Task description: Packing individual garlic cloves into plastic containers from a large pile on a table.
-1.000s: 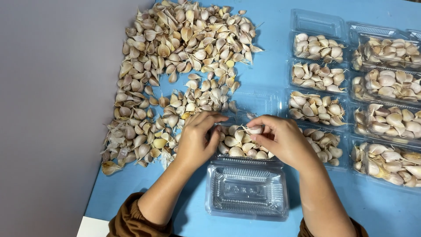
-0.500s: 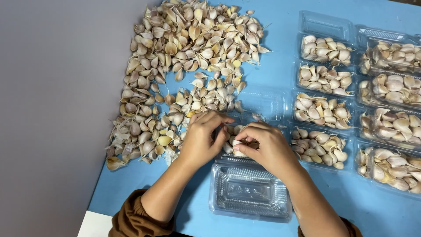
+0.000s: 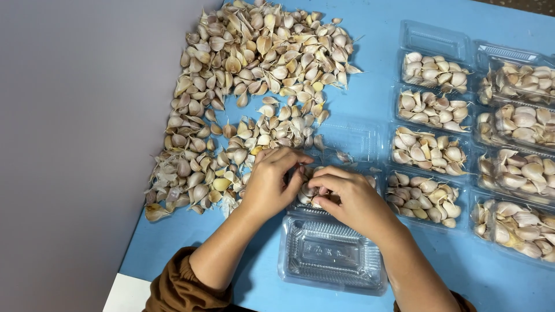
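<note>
Both hands have dropped lower into the clear tray [image 3: 341,173] since the earlier frame, fingers drawn closer together. Loose garlic pile [image 3: 254,98] covers the blue table [image 3: 370,86] at left. Left hand [image 3: 272,185] curled, fingertips on cloves in the tray. Right hand [image 3: 350,199] pinching cloves [image 3: 306,193] there (hinged lid [image 3: 332,254] lies open below). Filled trays [image 3: 480,144] at right.
</note>
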